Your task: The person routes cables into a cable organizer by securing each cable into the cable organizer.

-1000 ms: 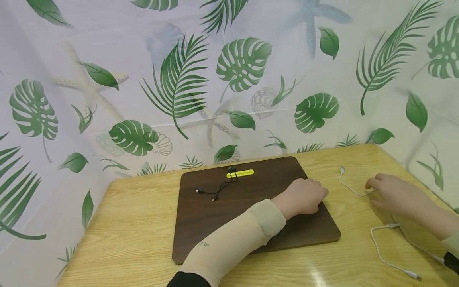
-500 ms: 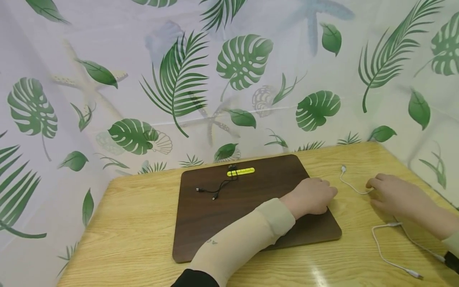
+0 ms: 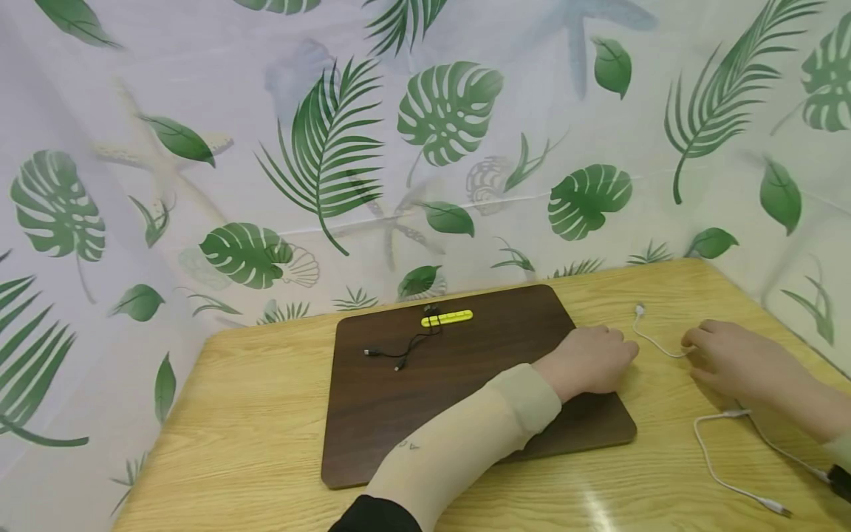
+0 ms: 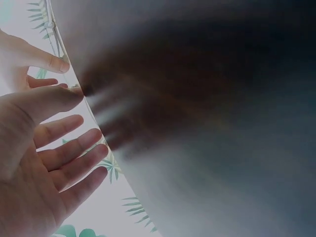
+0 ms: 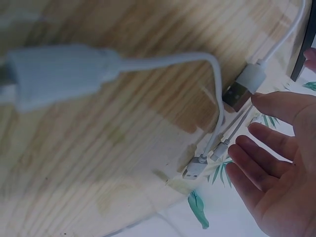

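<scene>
My left hand point(image 3: 592, 360) is over the right edge of a dark brown board point(image 3: 425, 414); in the left wrist view its fingers point(image 4: 79, 153) are spread, with nothing between them. Beside the board, my right hand point(image 3: 744, 366) is low over the table among white USB cables. One white cable point(image 3: 654, 343) runs from a plug at the back toward it; another white cable point(image 3: 710, 462) lies in front. The right wrist view has its thumb by a USB plug point(image 5: 244, 84), the other fingers loosely extended. Whether the thumb touches the plug is unclear.
On the board's far side lie a yellow cable clip strip point(image 3: 459, 317) and a black cable point(image 3: 412, 346). The wooden table point(image 3: 226, 414) extends around the board. A leaf-patterned cloth point(image 3: 425, 185) hangs behind.
My left hand has slid to the right, out toward the board's right edge. My right hand has stayed nearly in place, and the cables look unmoved.
</scene>
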Motion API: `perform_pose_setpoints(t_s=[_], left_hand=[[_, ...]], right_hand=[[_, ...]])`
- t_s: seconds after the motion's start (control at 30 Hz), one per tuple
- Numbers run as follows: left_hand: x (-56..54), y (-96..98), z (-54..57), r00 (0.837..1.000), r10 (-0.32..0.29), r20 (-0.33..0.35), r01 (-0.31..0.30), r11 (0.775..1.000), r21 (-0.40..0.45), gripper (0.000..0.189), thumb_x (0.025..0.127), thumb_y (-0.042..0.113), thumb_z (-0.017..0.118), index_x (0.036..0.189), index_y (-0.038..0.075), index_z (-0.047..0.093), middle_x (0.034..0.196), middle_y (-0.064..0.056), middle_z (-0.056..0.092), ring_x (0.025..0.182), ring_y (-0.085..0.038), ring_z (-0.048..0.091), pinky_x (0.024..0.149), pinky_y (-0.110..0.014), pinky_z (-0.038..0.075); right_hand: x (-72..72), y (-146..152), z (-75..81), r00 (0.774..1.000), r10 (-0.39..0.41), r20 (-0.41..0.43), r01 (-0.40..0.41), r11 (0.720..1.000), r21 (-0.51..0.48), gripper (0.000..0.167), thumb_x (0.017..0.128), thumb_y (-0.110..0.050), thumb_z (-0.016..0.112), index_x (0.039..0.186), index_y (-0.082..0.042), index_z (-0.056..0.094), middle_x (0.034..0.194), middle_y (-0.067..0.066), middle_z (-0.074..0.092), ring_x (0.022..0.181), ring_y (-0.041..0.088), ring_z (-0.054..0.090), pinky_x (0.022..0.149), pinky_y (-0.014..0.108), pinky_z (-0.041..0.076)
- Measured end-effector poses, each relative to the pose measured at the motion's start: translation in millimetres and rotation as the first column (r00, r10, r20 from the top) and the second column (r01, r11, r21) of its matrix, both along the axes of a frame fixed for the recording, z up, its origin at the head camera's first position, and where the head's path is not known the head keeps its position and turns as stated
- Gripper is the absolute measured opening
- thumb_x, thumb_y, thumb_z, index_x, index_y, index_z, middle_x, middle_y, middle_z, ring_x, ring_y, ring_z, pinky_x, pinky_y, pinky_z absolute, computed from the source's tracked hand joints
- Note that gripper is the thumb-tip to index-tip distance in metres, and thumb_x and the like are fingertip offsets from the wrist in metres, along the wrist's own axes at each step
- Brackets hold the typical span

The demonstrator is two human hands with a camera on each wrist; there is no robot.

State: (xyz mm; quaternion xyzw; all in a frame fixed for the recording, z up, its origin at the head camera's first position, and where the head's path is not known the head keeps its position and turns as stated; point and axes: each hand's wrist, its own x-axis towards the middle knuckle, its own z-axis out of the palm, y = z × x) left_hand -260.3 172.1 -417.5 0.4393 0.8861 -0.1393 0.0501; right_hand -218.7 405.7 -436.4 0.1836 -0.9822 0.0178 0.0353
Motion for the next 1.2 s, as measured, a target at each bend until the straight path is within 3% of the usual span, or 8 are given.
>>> perform_pose_setpoints(t_s=[0.2, 0.43, 0.77, 0.9, 1.07, 1.2], left_hand=[[-1.1, 7.6, -0.2, 1.0, 0.014, 0.003, -0.014, 1.0, 0.001, 0.024, 0.112, 0.033, 0.047, 0.132, 0.035, 0.06, 0.127, 0.013, 0.062, 0.107, -0.006, 0.058, 0.088, -0.022, 0.053], [-3.7, 14.8, -0.6, 1.0, 0.029, -0.003, -0.029, 0.999, -0.014, 0.031, 0.113, 0.035, 0.044, 0.142, 0.036, 0.054, 0.133, 0.013, 0.057, 0.118, -0.005, 0.055, 0.089, -0.021, 0.053], [-15.2, 25.7, -8.5, 0.998, 0.053, -0.022, -0.054, 0.997, -0.057, 0.033, 0.112, 0.034, 0.042, 0.145, 0.032, 0.048, 0.138, 0.014, 0.051, 0.119, -0.003, 0.049, 0.09, -0.019, 0.05], [-17.2, 29.5, -10.9, 0.998, 0.052, -0.022, -0.054, 0.996, -0.074, 0.036, 0.112, 0.034, 0.044, 0.148, 0.032, 0.046, 0.144, 0.015, 0.049, 0.128, -0.003, 0.048, 0.093, -0.019, 0.05], [-19.4, 33.7, -12.8, 0.999, 0.044, -0.013, -0.045, 0.994, -0.101, 0.053, 0.11, 0.038, 0.045, 0.161, 0.033, 0.033, 0.157, 0.017, 0.042, 0.143, -0.001, 0.043, 0.103, -0.017, 0.047], [-21.5, 34.1, -9.0, 0.999, 0.032, 0.03, -0.029, 0.994, -0.101, 0.063, 0.109, 0.04, 0.047, 0.167, 0.032, 0.025, 0.165, 0.017, 0.035, 0.153, -0.001, 0.035, 0.114, -0.016, 0.04]], right_hand=[[-0.1, 0, -1.6, 0.999, 0.019, -0.039, -0.019, 1.0, 0.005, 0.032, 0.081, -0.01, 0.087, 0.104, 0.005, 0.071, 0.095, 0.014, 0.07, 0.081, 0.029, 0.07, 0.073, 0.047, 0.059], [-2.1, -2, 0.9, 0.998, 0.029, -0.052, -0.029, 1.0, 0.003, 0.03, 0.08, -0.009, 0.086, 0.101, 0.005, 0.072, 0.093, 0.014, 0.07, 0.08, 0.031, 0.07, 0.073, 0.048, 0.059], [-6.2, -8, -2.5, 0.998, 0.04, -0.056, -0.042, 0.999, -0.025, 0.027, 0.078, -0.004, 0.084, 0.102, 0.004, 0.073, 0.095, 0.014, 0.07, 0.086, 0.036, 0.071, 0.081, 0.054, 0.059], [-8.0, -8, -5.5, 0.996, 0.062, -0.068, -0.064, 0.997, -0.034, 0.024, 0.079, -0.002, 0.082, 0.101, 0.004, 0.074, 0.094, 0.013, 0.071, 0.086, 0.035, 0.071, 0.081, 0.053, 0.06], [-8.3, -7, -6.9, 0.996, 0.072, -0.058, -0.074, 0.997, -0.034, 0.022, 0.08, -0.001, 0.081, 0.1, 0.003, 0.074, 0.094, 0.012, 0.07, 0.086, 0.035, 0.071, 0.08, 0.052, 0.06], [-7.1, -7, -7.6, 0.995, 0.083, -0.055, -0.086, 0.995, -0.049, 0.017, 0.083, 0.0, 0.079, 0.099, 0.003, 0.075, 0.093, 0.01, 0.07, 0.087, 0.034, 0.072, 0.082, 0.052, 0.06]])
